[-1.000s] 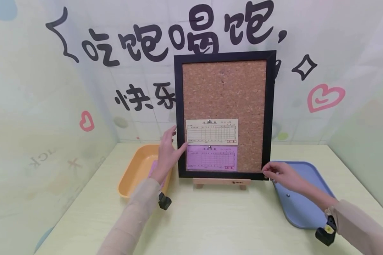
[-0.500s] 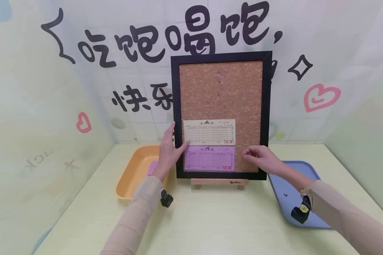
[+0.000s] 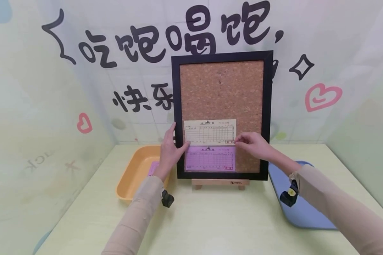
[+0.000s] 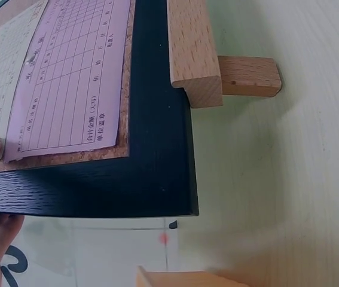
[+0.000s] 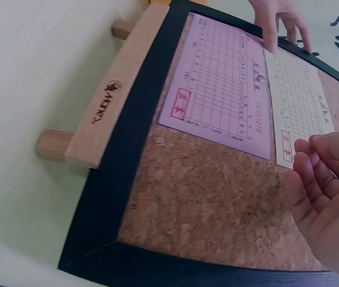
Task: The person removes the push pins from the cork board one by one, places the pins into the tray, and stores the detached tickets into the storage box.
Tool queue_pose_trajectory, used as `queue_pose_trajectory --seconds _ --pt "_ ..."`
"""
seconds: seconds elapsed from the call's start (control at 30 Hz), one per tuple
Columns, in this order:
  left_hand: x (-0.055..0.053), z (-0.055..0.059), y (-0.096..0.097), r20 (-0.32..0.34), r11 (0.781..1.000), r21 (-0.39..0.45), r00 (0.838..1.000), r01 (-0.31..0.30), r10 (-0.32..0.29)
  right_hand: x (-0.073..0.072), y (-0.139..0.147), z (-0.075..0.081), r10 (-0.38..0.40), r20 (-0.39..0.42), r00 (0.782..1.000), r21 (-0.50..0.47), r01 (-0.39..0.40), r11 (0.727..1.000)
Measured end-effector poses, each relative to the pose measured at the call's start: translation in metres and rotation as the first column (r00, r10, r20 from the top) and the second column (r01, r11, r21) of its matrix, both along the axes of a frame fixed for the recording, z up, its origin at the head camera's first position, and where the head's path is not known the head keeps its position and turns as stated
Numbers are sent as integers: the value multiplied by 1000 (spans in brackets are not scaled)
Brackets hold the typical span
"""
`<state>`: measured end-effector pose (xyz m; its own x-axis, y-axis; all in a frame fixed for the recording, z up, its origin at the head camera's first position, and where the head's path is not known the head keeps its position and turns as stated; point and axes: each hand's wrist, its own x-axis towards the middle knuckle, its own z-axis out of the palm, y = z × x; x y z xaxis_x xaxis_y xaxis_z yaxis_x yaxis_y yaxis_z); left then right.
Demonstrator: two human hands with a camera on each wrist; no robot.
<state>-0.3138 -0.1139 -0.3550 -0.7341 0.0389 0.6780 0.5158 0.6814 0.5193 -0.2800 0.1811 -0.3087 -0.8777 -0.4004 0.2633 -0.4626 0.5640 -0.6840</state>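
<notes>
- Securing the cream slip's [image 3: 207, 132] lower right corner is seemingly the step in hand; the next move is likely calling for straight pressure there.
- Nearest, one blue tray [image 3: 297, 216] is lying toward the table's [image 3: 229, 226] right edge.
- One orange tray [image 3: 135, 181] is sitting toward the left edge, showing at least one purple paper [image 3: 153, 168].
- One stand [image 3: 221, 182] is propping the corkboard [image 3: 223, 88].
- The right hand [image 3: 254, 144] is bunching its fingertips together at that corner; anything between them cannot be told.
- The left hand [image 3: 171, 150] is clamping the corkboard's left edge, thumb in front, fingers behind.
- Toward the corkboard's lower left corner, two slips are hanging: cream slip above purple slip [image 3: 209, 159], one pin [image 3: 207, 122] each.
</notes>
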Motion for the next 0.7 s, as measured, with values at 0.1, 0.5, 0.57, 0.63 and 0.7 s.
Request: queue_pose_trajectory --seconds 0.1,0.5,0.57,0.63,0.7 --pt "-1 0 0 2 1000 -2 1000 -1 1 -5 -5 4 -6 2 1000 -8 6 1000" --pt "-2 -1 -1 15 1000 0 1000 -1 1 -21 -34 18 0 1 1000 -31 0 1000" --pt "-1 -1 -1 20 1000 4 1000 -1 1 -23 -40 20 -12 -9 1000 -29 11 1000" --pt "-1 -1 -1 24 1000 10 1000 1 -1 -26 -45 22 -32 -27 999 -24 31 999" --pt "0 -1 0 27 1000 9 1000 -1 0 -28 -51 24 -58 -55 997 -20 57 998"
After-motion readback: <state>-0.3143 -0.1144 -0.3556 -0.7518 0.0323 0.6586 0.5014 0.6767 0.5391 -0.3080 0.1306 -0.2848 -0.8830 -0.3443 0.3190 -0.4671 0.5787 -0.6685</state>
